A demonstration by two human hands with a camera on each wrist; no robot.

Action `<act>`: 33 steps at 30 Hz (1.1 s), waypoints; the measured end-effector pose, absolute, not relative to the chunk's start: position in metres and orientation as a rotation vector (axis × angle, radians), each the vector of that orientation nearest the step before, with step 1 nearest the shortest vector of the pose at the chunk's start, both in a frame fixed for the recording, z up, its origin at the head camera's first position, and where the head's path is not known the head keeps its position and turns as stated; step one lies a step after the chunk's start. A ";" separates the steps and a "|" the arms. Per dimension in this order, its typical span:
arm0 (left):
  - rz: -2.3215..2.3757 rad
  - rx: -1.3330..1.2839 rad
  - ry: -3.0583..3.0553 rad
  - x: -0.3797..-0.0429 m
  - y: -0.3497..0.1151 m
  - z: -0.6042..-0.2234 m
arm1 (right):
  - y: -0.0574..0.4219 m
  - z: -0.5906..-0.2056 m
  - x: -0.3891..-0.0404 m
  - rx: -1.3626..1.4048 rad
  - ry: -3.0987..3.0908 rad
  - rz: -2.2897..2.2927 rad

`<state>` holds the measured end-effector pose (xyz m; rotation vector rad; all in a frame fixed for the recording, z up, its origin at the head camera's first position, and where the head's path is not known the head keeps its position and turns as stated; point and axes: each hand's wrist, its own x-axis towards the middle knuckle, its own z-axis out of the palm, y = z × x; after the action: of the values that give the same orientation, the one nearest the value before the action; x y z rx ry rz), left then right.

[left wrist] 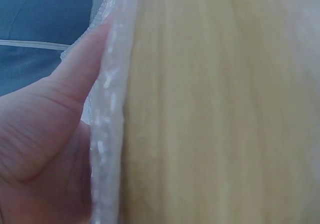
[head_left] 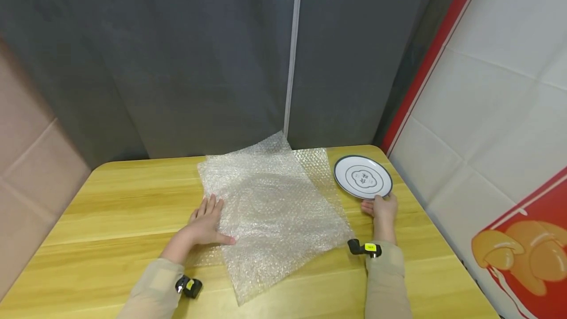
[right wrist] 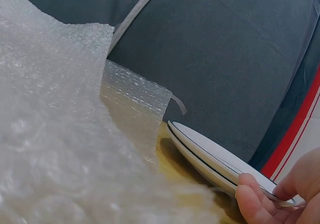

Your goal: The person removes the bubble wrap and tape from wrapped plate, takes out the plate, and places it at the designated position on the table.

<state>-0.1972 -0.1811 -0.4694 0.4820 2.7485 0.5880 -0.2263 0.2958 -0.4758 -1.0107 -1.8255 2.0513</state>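
Observation:
Sheets of bubble wrap [head_left: 274, 220] lie overlapped on the table, a faint round outline showing through the middle. On their left edge my left hand [head_left: 205, 225] rests with fingers spread and thumb over the wrap. In the left wrist view, the wrap's edge [left wrist: 107, 114] runs beside the thumb. At the table's right back, my right hand [head_left: 384, 209] pinches the near rim of a white plate [head_left: 363, 178] with a dark blue rim and printed centre. The right wrist view shows two stacked plate rims [right wrist: 215, 154], tilted, with fingertips below and thumb at the edge.
The wooden table [head_left: 124, 210] ends at a dark grey curtain [head_left: 199, 63] behind. A white tiled wall with red trim [head_left: 496, 112] stands close on the right, and a pale tiled wall [head_left: 31, 161] on the left.

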 end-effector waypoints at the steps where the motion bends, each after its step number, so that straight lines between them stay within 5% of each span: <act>1: 0.590 0.482 2.749 -0.197 -0.181 -0.469 | 0.296 -0.476 -0.227 -1.013 -1.824 2.054; 33: 0.698 0.511 2.754 -0.196 -0.185 -0.473 | 0.296 -0.470 -0.225 -1.085 -1.963 1.889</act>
<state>-0.1961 -0.1846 -0.4734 0.5113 2.7541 0.6983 -0.2249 0.2961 -0.4701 -1.0849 -1.9632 1.8895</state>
